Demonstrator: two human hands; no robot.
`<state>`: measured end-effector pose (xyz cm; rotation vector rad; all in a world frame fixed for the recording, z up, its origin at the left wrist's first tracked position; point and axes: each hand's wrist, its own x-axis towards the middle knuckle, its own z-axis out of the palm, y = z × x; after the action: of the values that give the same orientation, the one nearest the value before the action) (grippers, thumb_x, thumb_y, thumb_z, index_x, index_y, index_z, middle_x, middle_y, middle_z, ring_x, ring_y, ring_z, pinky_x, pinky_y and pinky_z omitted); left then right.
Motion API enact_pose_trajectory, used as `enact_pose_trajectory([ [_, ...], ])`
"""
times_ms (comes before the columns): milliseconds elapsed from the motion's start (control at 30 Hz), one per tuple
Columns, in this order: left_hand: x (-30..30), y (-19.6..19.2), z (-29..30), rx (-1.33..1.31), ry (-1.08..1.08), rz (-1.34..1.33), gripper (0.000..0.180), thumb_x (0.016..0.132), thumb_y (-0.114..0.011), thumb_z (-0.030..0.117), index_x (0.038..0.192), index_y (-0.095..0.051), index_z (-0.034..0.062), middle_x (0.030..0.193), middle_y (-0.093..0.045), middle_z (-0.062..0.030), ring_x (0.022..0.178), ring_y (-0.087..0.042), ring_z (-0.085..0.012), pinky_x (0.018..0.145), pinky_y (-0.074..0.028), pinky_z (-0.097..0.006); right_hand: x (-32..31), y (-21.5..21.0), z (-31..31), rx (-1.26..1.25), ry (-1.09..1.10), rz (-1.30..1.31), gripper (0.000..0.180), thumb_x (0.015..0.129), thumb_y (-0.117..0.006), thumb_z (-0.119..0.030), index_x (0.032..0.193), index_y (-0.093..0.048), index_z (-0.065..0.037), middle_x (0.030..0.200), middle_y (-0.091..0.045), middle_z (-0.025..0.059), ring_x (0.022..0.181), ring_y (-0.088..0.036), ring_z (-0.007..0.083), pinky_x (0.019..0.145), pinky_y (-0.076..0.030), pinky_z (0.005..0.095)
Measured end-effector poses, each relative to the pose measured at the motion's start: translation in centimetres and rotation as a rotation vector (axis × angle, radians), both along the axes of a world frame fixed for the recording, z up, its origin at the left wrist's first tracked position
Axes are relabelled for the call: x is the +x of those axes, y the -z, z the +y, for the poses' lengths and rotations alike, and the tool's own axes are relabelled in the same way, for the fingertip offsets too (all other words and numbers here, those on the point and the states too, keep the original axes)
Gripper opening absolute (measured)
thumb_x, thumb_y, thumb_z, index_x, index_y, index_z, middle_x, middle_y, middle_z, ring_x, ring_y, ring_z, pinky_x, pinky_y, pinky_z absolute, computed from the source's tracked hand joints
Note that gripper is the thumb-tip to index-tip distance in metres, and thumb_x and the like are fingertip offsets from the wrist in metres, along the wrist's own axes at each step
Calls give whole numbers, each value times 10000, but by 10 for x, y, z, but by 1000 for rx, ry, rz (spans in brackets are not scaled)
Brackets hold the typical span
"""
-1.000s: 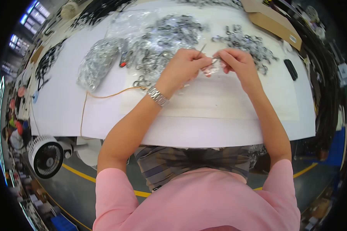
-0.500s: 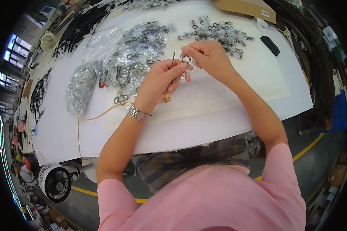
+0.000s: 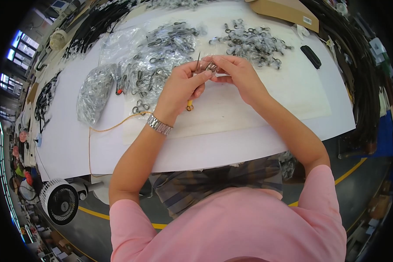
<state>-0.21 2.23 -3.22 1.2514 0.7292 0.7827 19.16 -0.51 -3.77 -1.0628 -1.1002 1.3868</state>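
Observation:
My left hand [image 3: 182, 85] is closed round a thin pointed metal tool [image 3: 198, 60], its tip sticking up past the fingers. A yellow end [image 3: 189, 105] with an orange cord shows below that palm. Between both hands' fingertips sits a small metal snap hook [image 3: 211, 67] with a round ring, partly hidden; its clear plastic wrap hardly shows now. My right hand [image 3: 240, 76] pinches the hook from the right, fingers bent. Left of the hands lies a heap of plastic-wrapped metal hooks [image 3: 161, 56]; a smaller heap of hooks [image 3: 255, 41] lies beyond the right hand.
A full clear bag [image 3: 96, 94] and a red-tipped tool [image 3: 119, 91] lie at the left. A black oblong case [image 3: 310, 57] and a cardboard box [image 3: 288, 13] are at the far right. The white table's front edge [image 3: 231, 157] is before me; a fan [image 3: 60, 203] stands lower left.
My right hand has come lower and turned, its fingers now closing round the hook beside the left fingertips. The clear wrap that hung between the hands is now mostly covered.

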Motion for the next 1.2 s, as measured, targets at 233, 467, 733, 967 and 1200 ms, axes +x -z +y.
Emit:
enact_pose_trajectory([
  [233, 1, -3, -1, 31, 11, 26, 251, 1008, -650, 127, 1214, -634, -17, 954, -721, -44, 551, -448, -14, 474, -325, -182, 1, 5, 5, -81, -96, 247, 325, 1049, -615, -290, 1202, -712, -20, 988, -703, 10, 808, -632, 98, 863, -551, 290],
  [467, 4, -6, 0, 95, -116, 17, 229, 991, -667, 131, 1173, -665, -8, 928, -763, -77, 525, -457, -21, 456, -344, -189, 5, 8, 9, -82, -86, 323, 317, 1065, -596, -291, 1210, -695, -29, 1066, -713, 28, 918, -651, 111, 912, -544, 312],
  [733, 2, -13, -4, 89, -296, 117, 265, 1016, -669, 214, 1177, -701, 6, 796, -654, 20, 530, -388, 2, 467, -271, -173, 10, 0, 6, -125, 30, 334, 356, 1063, -591, -345, 1211, -697, -40, 1238, -727, 55, 1155, -629, 156, 1013, -490, 346],
  [967, 4, -24, -11, 71, -248, 175, 242, 1013, -674, 213, 1127, -751, 14, 729, -581, 52, 521, -366, 14, 460, -234, -177, 11, -4, 6, -121, 44, 271, 364, 1057, -598, -348, 1206, -695, -29, 1222, -739, 78, 1132, -660, 158, 985, -505, 326],
  [1200, 4, -20, -8, 153, -303, 85, 212, 987, -689, 145, 1114, -740, -17, 884, -745, -43, 520, -406, 19, 451, -287, -166, 6, 1, 6, -111, 41, 284, 326, 1055, -594, -309, 1161, -702, -21, 1166, -747, 78, 1103, -684, 169, 970, -524, 323],
])
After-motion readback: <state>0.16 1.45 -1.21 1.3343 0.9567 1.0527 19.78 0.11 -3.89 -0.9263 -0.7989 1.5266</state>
